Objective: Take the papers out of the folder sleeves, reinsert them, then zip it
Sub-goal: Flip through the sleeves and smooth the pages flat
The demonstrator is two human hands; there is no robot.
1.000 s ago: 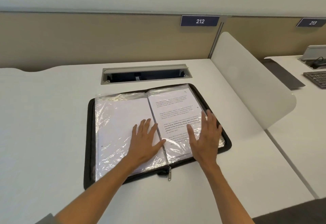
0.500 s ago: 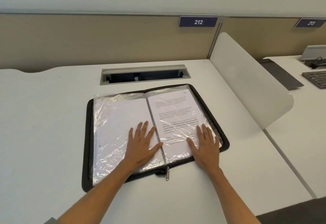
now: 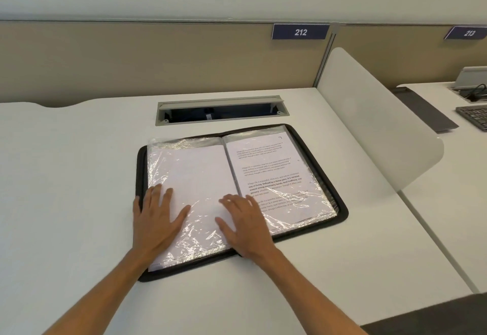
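Note:
A black zip folder (image 3: 342, 209) lies open flat on the white desk. Its left clear sleeve (image 3: 195, 176) holds a blank white sheet. The right sleeve (image 3: 276, 173) holds a sheet of printed text. My left hand (image 3: 155, 220) rests palm down, fingers spread, on the lower left edge of the left sleeve. My right hand (image 3: 243, 225) lies flat, fingers spread, on the lower part of the left sleeve by the spine and covers the zip pull. Neither hand holds anything.
An open cable hatch (image 3: 221, 109) is sunk into the desk (image 3: 79, 176) just behind the folder. A curved white divider (image 3: 374, 123) stands to the right. Beyond it, the neighbouring desk carries a keyboard (image 3: 474, 117) and a dark mat (image 3: 424, 108). A beige partition runs along the back.
Both hands have slid left: the left from the middle of the left sleeve to its outer edge, the right from the printed page across the spine onto the left sleeve.

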